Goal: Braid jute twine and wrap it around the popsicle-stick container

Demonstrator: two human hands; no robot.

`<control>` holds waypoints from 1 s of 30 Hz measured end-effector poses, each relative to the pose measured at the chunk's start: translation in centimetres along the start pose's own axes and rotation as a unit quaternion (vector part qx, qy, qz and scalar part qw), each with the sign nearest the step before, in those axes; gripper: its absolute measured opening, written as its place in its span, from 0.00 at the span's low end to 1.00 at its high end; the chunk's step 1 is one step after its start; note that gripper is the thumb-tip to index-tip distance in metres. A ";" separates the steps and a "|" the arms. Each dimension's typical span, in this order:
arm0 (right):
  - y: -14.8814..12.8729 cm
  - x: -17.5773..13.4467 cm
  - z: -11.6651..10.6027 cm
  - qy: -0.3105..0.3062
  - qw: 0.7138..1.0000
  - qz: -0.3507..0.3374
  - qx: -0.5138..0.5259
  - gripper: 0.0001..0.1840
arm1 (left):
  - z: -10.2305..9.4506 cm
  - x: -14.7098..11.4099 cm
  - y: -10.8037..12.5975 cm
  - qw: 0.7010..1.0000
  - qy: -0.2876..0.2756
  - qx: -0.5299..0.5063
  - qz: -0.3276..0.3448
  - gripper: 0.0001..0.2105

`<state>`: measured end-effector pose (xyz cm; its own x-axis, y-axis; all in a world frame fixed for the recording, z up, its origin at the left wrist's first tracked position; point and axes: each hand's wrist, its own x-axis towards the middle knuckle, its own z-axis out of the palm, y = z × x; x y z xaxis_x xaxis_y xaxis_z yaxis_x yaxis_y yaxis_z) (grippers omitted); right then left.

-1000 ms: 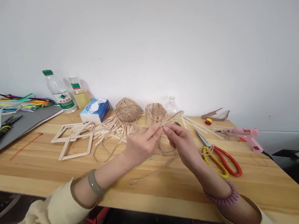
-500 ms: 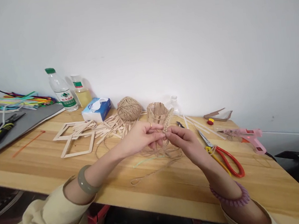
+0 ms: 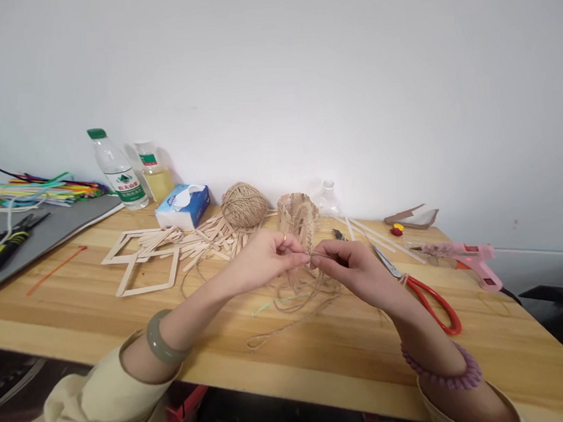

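Above the table, my left hand pinches the lower end of a braided length of twine between thumb and fingers. My right hand is closed right beside it, pinching a thin strand of the same twine. The braid curves upward from the fingertips, in front of a small cup made of wooden sticks. Loose twine loops across the table below both hands. A large ball of twine rests behind my left hand. Red-handled scissors lie next to my right forearm, partly covered by it.
Popsicle sticks and stick frames lie left, near a tissue box and two bottles. Pliers and pipe cleaners are far left. A pink glue gun lies right.
My right hand has moved slightly right, drawing a strand outward. The braid, earlier upright and leaning right, now bends over in a loop. My left hand has barely moved.
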<state>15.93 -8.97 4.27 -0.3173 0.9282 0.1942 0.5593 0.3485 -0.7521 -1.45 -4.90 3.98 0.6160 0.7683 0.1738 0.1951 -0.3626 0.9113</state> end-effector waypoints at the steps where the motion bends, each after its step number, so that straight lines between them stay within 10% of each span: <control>1: 0.1 0.0 0.0 0.016 0.999 -0.007 -0.030 0.15 | 0.1 0.1 -0.2 1.000 0.006 -0.011 -0.008 0.08; 9: 0.3 -0.7 1.1 0.198 0.925 -0.078 -0.315 0.15 | 1.1 0.8 -2.0 0.992 0.108 -0.060 -0.009 0.08; 16: 1.1 -0.5 4.2 0.097 0.894 -0.184 -0.397 0.13 | 1.2 0.8 -1.9 0.952 0.154 -0.266 0.004 0.07; 22: 2.1 0.1 0.7 0.039 0.943 -0.113 -0.312 0.13 | 0.9 0.6 -1.4 0.936 0.124 -0.330 0.007 0.08; 27: 1.6 0.1 -1.6 0.184 0.971 -0.070 -0.132 0.09 | 1.2 0.5 -1.3 0.959 0.133 -0.251 0.020 0.08; 30: 0.9 0.1 -0.6 0.102 0.994 -0.032 0.019 0.13 | 1.5 0.5 -1.3 0.971 0.118 -0.208 0.023 0.07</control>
<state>16.88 -8.53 4.04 -0.1875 0.9126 0.3634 0.5124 0.4065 -0.7564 -0.26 -4.84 2.28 0.4155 0.8734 0.2539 -0.1830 -0.1932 0.9639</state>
